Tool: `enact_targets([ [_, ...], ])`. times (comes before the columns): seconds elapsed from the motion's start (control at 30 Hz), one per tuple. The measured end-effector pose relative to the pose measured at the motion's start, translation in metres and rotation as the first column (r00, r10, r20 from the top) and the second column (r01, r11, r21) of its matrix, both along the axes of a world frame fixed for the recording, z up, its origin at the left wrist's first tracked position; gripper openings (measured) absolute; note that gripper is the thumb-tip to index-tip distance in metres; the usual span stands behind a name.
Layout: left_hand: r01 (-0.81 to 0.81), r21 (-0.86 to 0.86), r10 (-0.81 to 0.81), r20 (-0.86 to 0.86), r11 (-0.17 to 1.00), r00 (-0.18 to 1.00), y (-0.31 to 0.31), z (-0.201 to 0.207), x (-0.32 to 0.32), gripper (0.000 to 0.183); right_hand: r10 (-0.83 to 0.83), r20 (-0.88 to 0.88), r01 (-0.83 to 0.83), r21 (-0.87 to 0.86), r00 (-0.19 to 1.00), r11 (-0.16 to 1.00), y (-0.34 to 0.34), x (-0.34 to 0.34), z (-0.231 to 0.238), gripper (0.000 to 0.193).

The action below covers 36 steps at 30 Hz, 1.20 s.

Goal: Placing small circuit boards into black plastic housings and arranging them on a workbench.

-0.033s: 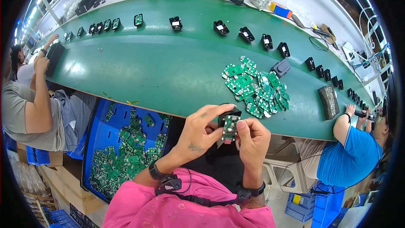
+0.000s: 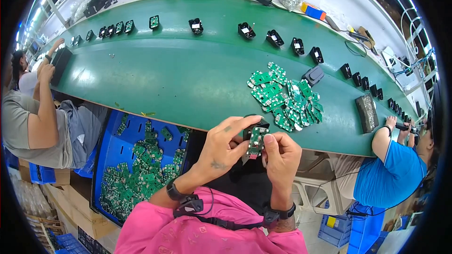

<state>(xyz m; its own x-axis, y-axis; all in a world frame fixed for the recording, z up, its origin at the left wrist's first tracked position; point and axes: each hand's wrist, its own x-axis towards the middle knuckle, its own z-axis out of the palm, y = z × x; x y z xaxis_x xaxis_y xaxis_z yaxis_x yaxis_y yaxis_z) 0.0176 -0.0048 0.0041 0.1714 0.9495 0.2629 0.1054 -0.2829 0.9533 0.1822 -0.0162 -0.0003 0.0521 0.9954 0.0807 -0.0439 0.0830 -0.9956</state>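
head view: i've got the small green circuit board (image 2: 255, 142) upright between both hands, long axis running top to bottom, just off the near edge of the green belt (image 2: 165, 80). left hand (image 2: 225, 146) pinches it from the left w/ thumb and forefinger closed on it, along w/ a black housing (image 2: 254, 123) behind — right hand (image 2: 281, 156) grips the right edge, fingers closed on the board too. both hands equally near. pile of loose boards (image 2: 285, 96) lies up and right on the belt, blue bin (image 2: 110, 155) of boards to my lower left.
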Motion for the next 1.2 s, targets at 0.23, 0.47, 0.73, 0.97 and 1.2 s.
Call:
enact_targets([
  [0.23,-0.047,0.018,0.048,-0.023,0.999,0.999,0.000,0.001,0.005,0.053,-0.002,0.018,0.001,0.040,1.000,0.999,-0.003,0.003,0.003,0.024],
  [0.47,0.093,-0.106,-0.088,0.049,0.990,0.995,0.002,0.003,0.000,0.049,-0.112,0.465,0.038,0.165,0.878,0.985,0.003,0.008,0.006,0.019],
  [0.73,0.044,-0.055,-0.042,0.029,0.998,0.999,0.003,-0.006,0.003,0.040,-0.183,0.474,0.095,0.203,0.861,0.974,0.005,-0.003,0.002,0.022],
  [0.97,-0.044,0.009,0.045,-0.099,0.999,0.994,0.003,-0.008,0.009,0.038,-0.217,0.506,0.115,0.225,0.835,0.967,0.009,-0.004,-0.001,0.026],
  [1.2,-0.067,-0.025,0.065,-0.095,0.997,0.993,0.002,-0.007,0.010,0.037,-0.270,0.589,0.158,0.235,0.762,0.959,0.009,-0.003,-0.005,0.024],
])
